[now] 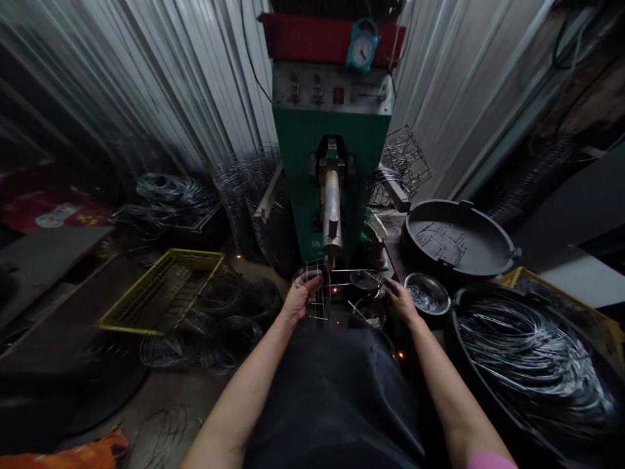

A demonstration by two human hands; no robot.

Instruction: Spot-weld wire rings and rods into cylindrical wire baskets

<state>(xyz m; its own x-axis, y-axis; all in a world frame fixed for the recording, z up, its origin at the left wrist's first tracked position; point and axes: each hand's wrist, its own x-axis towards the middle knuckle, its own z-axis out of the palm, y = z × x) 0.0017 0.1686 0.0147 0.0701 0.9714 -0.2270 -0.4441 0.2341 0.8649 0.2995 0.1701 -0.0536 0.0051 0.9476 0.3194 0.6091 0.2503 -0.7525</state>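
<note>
Just below the arm of a green spot welder [333, 189], my left hand [297, 299] is closed on a small wire grid [318, 311]. The grid's upper part is at the welder's lower tip. My right hand [401, 301] is on the other side, fingers pinched on a thin metal piece [375, 279] that points left toward the welder. Whether that piece is a wire or a slim tool is too dark to tell. Below the tip, a small bowl [368, 312] stands between my hands. A black apron [336, 397] covers my lap.
A bowl of small metal pieces [424, 294] stands on the right, below a black round pan [459, 238]. Nearer is a large tub [532, 365] of wire rings. On the left are a yellow basket [161, 290] and wire coils [229, 339]. Small orange glows show near the welder.
</note>
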